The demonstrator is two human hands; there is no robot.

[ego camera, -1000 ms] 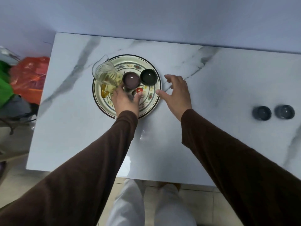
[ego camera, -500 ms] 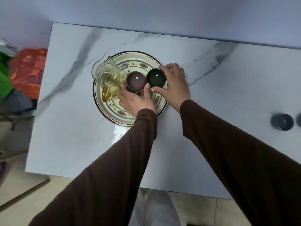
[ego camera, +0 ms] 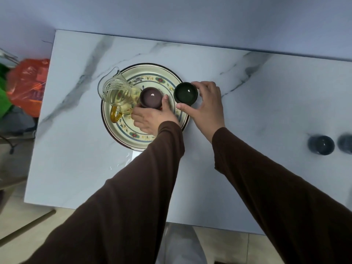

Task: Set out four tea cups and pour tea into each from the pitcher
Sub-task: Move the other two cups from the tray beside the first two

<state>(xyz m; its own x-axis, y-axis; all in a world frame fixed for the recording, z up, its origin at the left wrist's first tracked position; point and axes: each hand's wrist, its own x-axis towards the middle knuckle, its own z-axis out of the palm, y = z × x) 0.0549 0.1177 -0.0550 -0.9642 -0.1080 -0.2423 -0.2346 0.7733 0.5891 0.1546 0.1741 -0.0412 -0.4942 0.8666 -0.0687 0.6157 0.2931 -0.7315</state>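
Note:
A glass pitcher [ego camera: 116, 92] holding pale tea, with an amber handle, stands at the left of a floral plate [ego camera: 152, 75]. My left hand [ego camera: 150, 117] grips a purple-brown cup [ego camera: 150, 97] at the plate's middle. My right hand [ego camera: 205, 107] holds a dark green cup [ego camera: 185, 95] over the plate's right rim. Two dark blue-grey cups [ego camera: 321, 145] [ego camera: 345, 143] stand side by side on the marble table [ego camera: 247, 103] at the far right.
The table's back edge meets a pale wall. Off the table's left edge lie an orange plastic bag [ego camera: 28, 84] and green fabric [ego camera: 3, 96]. Tiled floor and my white trousers show below the table's near edge.
My right hand has closed on the green cup and carried it right, from inside the plate to its right rim. My left hand keeps its grip on the purple cup.

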